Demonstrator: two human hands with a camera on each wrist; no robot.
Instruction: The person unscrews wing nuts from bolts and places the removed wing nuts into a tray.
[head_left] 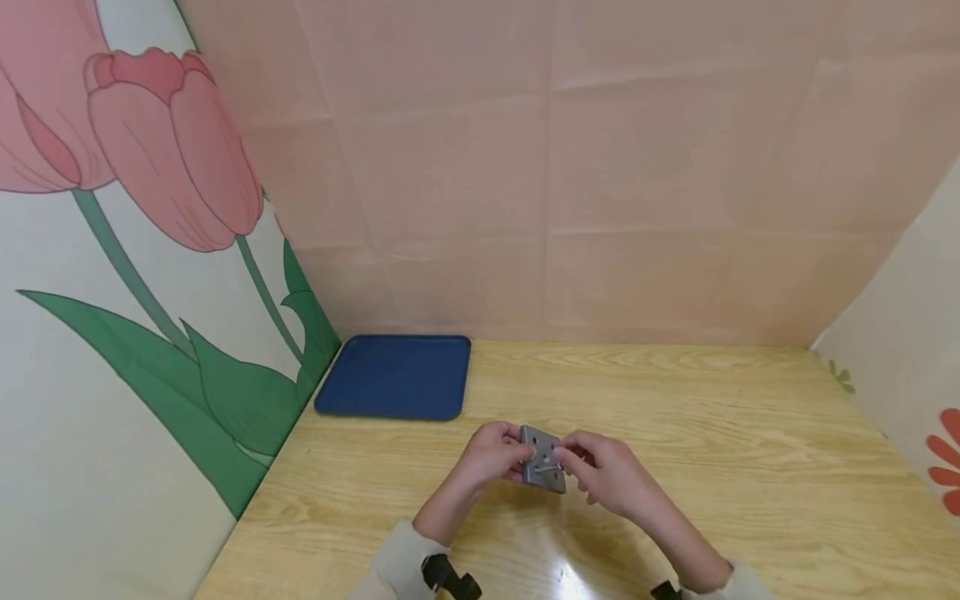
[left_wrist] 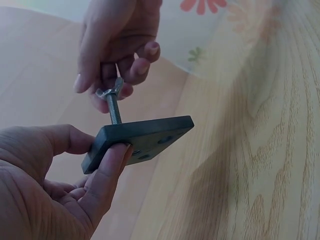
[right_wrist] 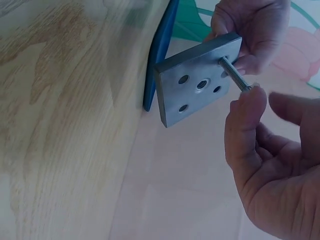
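My left hand grips a small square grey metal plate by one edge, thumb on one face and fingers on the other. Several round holes pierce the plate, shown best in the right wrist view. A threaded wing bolt stands out from a hole near the held edge. At its winged end is my right hand, with bent fingers around the wings. The right index fingertip covers the bolt's end in the right wrist view, while the thumb sits a little apart from it.
A blue tray lies at the back left of the wooden table. Behind the table hangs a pinkish-brown sheet. A wall with printed tulips borders the left side, and a pale wall the right.
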